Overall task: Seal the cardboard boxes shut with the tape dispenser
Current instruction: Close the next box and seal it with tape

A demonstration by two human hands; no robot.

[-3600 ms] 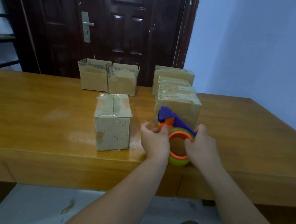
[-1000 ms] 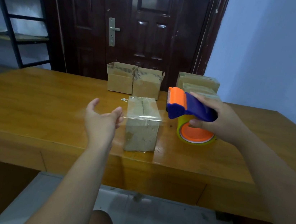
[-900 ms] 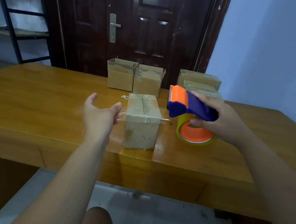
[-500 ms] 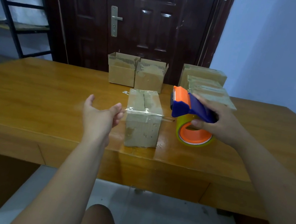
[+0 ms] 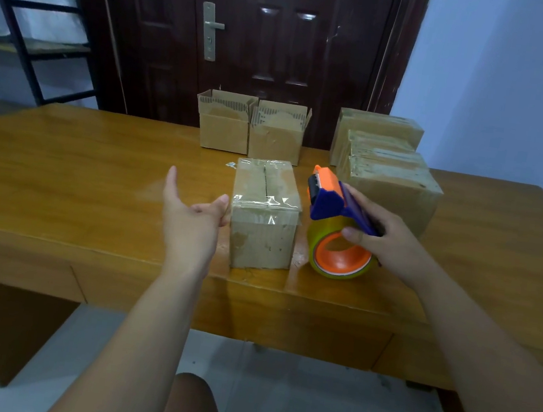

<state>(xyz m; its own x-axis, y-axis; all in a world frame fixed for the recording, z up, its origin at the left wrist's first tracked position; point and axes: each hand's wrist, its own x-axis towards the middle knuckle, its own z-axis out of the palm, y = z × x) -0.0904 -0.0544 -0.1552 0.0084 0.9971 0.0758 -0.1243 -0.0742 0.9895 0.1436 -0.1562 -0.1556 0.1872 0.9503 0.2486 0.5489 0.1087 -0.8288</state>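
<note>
Just right of the brown cardboard box [image 5: 261, 235] (clear tape [image 5: 265, 202] crinkled across its top), the right hand [image 5: 392, 244] clamps the purple-and-orange tape dispenser [image 5: 335, 210]; just left of it, the left hand [image 5: 191, 226] hovers, fingers relaxed, apart.

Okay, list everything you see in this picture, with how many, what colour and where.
taped box: one, brown, near table edge, middle
open boxes: two, brown, side by side at the back
closed boxes: three, brown, in a row at right
dispenser: one, blue and orange, yellow-green roll, right of taped box
table: one, brown wood
door: one, dark brown, behind table
shelf: one, black frame, far left
left hand: open, left of taped box
right hand: grips dispenser
</note>
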